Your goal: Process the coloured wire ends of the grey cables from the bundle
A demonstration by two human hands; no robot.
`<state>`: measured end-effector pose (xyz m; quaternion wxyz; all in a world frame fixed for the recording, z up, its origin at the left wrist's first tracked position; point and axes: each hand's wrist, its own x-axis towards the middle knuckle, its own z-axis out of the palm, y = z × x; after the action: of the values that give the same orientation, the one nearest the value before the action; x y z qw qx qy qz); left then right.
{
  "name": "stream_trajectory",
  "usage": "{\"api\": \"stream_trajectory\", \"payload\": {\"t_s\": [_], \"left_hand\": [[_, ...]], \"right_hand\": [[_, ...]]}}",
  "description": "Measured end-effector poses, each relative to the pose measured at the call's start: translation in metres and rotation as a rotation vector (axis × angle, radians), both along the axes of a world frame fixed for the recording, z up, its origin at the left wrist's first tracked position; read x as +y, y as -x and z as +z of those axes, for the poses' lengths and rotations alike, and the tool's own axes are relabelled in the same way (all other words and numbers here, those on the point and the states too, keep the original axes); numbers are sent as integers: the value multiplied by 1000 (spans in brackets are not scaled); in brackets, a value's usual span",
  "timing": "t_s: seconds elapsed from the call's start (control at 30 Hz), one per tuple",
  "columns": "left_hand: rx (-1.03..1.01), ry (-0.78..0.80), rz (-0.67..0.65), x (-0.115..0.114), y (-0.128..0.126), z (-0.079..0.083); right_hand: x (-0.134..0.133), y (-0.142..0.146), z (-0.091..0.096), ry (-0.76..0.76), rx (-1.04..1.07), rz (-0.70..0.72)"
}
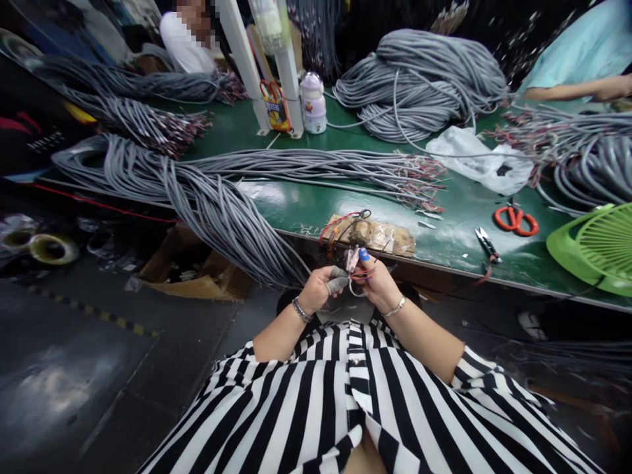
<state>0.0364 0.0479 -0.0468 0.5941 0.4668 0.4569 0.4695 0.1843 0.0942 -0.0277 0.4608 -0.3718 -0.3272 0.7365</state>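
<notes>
My left hand (323,286) is closed around the end of a grey cable (232,220), with grey finger covers on its fingertips. My right hand (375,280) is closed too, pinching the thin red and black wires (345,230) that fan out of that cable end; a blue cover sits on one fingertip. Both hands meet just below the front edge of the green table (444,243), above my striped shirt. The wires loop up toward a brown wrapped bundle (380,236) on the table edge.
Large bundles of grey cable (419,76) cover the table. Orange scissors (516,220), small cutters (486,242), a green fan (600,247), a white plastic bag (476,158) and a bottle (313,102) lie on it. Other people sit at the far side. A cardboard box (192,273) stands on the floor.
</notes>
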Motion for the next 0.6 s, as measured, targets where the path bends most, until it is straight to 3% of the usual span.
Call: {"api": "stream_trajectory", "payload": {"t_s": [0.33,0.6], "left_hand": [[-2,26,-13,-3,-4,4],[-4,35,-33,-12,3,9]], "right_hand": [[-1,1,-1,1,2,-16],[-1,-1,-9,114,64,47]]}}
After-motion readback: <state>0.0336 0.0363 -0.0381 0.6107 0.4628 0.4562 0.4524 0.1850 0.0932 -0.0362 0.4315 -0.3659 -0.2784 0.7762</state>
